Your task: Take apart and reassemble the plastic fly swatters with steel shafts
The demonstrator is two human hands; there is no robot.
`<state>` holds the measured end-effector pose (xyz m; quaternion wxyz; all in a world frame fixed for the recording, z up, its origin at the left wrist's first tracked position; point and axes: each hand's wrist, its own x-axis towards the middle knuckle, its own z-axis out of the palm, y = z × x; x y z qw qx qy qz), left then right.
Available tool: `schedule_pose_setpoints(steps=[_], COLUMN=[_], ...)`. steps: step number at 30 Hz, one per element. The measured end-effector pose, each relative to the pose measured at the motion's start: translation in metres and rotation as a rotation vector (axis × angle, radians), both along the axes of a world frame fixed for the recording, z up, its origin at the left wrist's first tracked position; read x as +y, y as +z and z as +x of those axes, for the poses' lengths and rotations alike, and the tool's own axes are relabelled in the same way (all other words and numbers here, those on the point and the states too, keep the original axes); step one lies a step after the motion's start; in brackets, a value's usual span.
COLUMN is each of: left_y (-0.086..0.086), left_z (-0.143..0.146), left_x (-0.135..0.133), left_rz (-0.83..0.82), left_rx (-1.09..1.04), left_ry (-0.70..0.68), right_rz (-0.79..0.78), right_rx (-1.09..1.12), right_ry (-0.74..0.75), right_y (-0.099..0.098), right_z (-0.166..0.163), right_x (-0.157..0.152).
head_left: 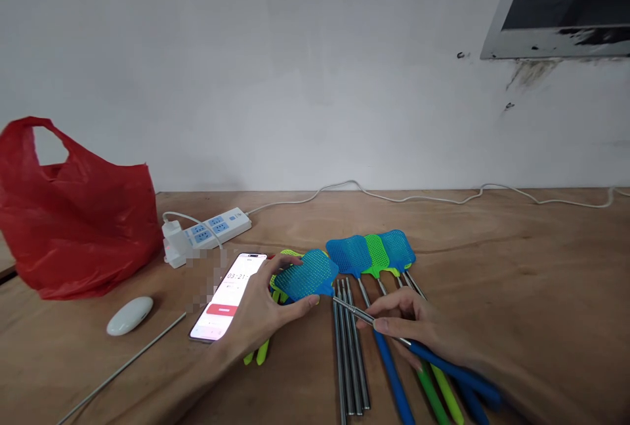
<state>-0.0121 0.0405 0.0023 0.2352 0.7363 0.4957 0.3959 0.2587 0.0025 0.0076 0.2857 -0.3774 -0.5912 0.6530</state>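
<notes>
Head view, far left: a red plastic bag (pixel 83 235) stands on the wooden table (pixel 541 281), against the pale wall (pixel 295 84). Near it, on its right, lies a white oval object (pixel 130 315), and a thin grey cord (pixel 123 367) runs slantwise across the near left. Farther back is a white power strip (pixel 229 225) with a charger plugged into its left end. A phone (pixel 229 294) lies face up, its screen lit with a timer.

My left hand (pixel 263 312) comes over the phone's right edge and holds a blue mesh head (pixel 309 275) between thumb and fingers. Behind and below it show yellow-green pieces (pixel 262 351), partly hidden by my hand. Just right of the head, several loose metal rods (pixel 350 353) lie side by side, pointing towards me.

My right hand (pixel 418 328) grips the metal shaft (pixel 363 315) of a blue handle (pixel 455 372) between thumb and fingers. The shaft's thin tip meets the neck of the blue head; I cannot tell whether it is seated inside. Beyond and under this hand lies a row of fly swatters (pixel 377 253), blue and green heads overlapping on the far side, handles towards me.
</notes>
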Motion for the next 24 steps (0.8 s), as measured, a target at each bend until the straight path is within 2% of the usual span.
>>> schedule_pose_setpoints(steps=[3, 11, 20, 24], left_y=[-0.0002, 0.0006, 0.0005, 0.0017], left_z=[0.0002, 0.0032, 0.0023, 0.0040], left_x=[0.0006, -0.0037, -0.0038, -0.0053], left_rz=[-0.020, -0.101, -0.087, -0.082], left_rx=[-0.003, -0.016, -0.041, -0.125], left_ry=[-0.001, -0.038, -0.040, -0.053], right_rz=[0.013, 0.009, -0.001, 0.010], right_rx=[-0.009, -0.013, 0.007, -0.008], right_ry=[-0.024, 0.047, 0.042, 0.037], right_y=[0.0011, -0.0047, -0.0046, -0.0002], right_z=[-0.0005, 0.0034, 0.0027, 0.0027], right_x=[0.0015, 0.0059, 0.0055, 0.0041])
